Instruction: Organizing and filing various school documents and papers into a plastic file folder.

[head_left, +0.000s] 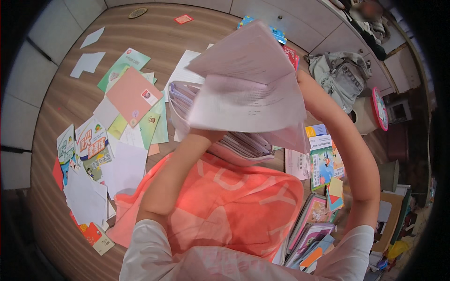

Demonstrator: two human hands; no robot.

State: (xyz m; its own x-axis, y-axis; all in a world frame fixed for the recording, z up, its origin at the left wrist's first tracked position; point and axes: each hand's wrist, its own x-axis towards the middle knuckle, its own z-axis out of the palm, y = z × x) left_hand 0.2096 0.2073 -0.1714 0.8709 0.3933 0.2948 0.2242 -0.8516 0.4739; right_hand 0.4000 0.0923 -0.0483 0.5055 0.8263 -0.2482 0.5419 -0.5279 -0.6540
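Printed white sheets (251,100), spread apart like an opened booklet and slightly blurred, are held up in front of me. My right hand (303,83) grips them at their right edge, its fingers mostly behind the paper. The wrist of my left hand (205,134) goes under the lower left edge of the sheets, and its fingers are hidden. Below them stands a pale pink organizer bag (243,159) packed with upright papers and folders (184,96). A coral towel-like cloth (225,201) with pale letters covers my lap.
On the wooden floor to the left lie a pinkish-brown folder (131,96), green booklets (150,122), workbooks (91,138) and loose white sheets (84,196). Colourful books (322,161) and a stack of folders (307,229) are on the right. A grey backpack (344,77) leans by the drawers (281,18).
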